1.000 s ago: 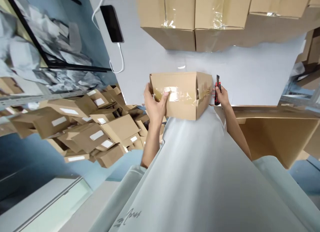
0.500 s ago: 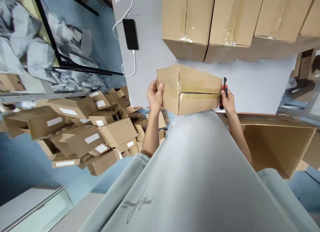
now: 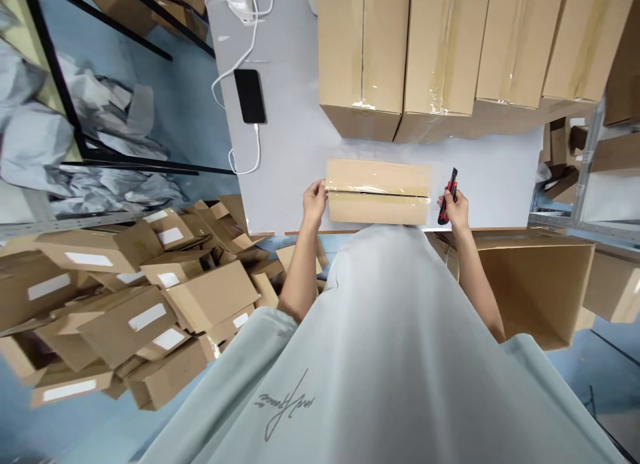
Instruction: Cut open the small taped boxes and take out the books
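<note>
A taped cardboard box (image 3: 379, 211) lies at the front of the white table, its seam running left to right under clear tape. At its left end is my left hand (image 3: 314, 203), fingers curled together against the corner. My right hand (image 3: 456, 208) is closed round a red and black utility knife (image 3: 449, 196), held to the right of the box and apart from it. The knife points away from me, slightly tilted. Whether its blade is out is too small to tell.
Large taped cartons (image 3: 440, 51) stand in a row along the table's back. A black phone (image 3: 250, 96) on a white cable lies at the left. Opened boxes (image 3: 210, 294) are heaped on the floor at left. An open carton (image 3: 535, 291) stands below the table's right edge.
The box has turned from showing its end and top to lying level, seam upward. My right hand with the utility knife has come away from its right end. The view has shifted.
</note>
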`<move>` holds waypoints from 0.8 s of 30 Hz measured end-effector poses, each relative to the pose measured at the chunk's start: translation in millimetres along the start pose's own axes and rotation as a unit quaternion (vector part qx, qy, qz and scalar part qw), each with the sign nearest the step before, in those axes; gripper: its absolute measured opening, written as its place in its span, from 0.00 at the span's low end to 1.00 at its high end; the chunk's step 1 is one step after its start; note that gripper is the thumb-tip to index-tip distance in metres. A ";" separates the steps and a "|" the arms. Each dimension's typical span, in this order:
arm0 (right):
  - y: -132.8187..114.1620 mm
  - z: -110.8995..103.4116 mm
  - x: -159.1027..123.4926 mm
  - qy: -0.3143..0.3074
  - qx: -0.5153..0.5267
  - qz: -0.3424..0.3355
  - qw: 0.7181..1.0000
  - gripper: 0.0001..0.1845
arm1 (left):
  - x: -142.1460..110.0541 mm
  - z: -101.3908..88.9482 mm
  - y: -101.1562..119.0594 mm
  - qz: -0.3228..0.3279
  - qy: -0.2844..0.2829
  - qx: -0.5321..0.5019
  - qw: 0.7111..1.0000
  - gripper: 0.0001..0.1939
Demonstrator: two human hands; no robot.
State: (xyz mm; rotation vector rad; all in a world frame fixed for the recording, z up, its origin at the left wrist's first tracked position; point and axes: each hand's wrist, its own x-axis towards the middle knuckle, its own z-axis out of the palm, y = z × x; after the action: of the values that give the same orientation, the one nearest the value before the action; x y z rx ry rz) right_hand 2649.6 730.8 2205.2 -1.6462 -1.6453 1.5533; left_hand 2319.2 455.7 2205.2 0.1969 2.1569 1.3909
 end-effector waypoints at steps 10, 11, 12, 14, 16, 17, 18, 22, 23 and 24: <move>26.5 -14.3 34.1 0.046 -0.160 0.028 0.986 0.16 | -63.0 -5.8 39.5 0.075 0.043 0.050 0.995 0.20; 20.9 -15.5 32.1 0.047 -0.169 0.016 0.984 0.18 | -65.7 -3.2 42.0 0.066 0.056 0.052 0.995 0.19; 13.4 -16.5 28.7 0.043 -0.173 -0.006 0.984 0.21 | -67.6 -1.0 44.2 0.057 0.068 0.051 0.995 0.18; -7.2 -17.0 17.8 0.015 -0.175 -0.096 0.980 0.26 | -69.9 1.9 47.9 0.043 0.091 0.045 0.994 0.18; -33.3 -13.6 3.4 -0.043 -0.186 -0.233 0.954 0.30 | -70.9 3.5 51.8 0.035 0.111 0.038 0.992 0.20; -47.2 -10.2 -3.8 -0.078 -0.200 -0.301 0.929 0.31 | -71.2 4.1 53.7 0.031 0.119 0.035 0.992 0.20; -60.7 -6.0 -10.0 -0.112 -0.222 -0.356 0.901 0.32 | -71.5 4.5 55.7 0.027 0.125 0.033 0.991 0.21; -101.9 12.1 -19.2 -0.194 -0.337 -0.435 0.812 0.28 | -74.6 5.6 60.7 0.018 0.138 0.035 0.990 0.25; -108.3 14.9 -18.0 -0.204 -0.361 -0.439 0.797 0.27 | -76.4 5.4 60.8 0.017 0.141 0.036 0.989 0.26; -113.5 16.5 -16.1 -0.213 -0.379 -0.443 0.784 0.26 | -79.1 4.7 60.4 0.016 0.144 0.037 0.989 0.27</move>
State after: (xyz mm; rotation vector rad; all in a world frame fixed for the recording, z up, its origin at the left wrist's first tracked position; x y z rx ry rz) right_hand 2585.2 740.5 2300.9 -0.4473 -2.9374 0.7918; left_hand 2377.1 454.4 2286.3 0.0596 2.4519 1.4319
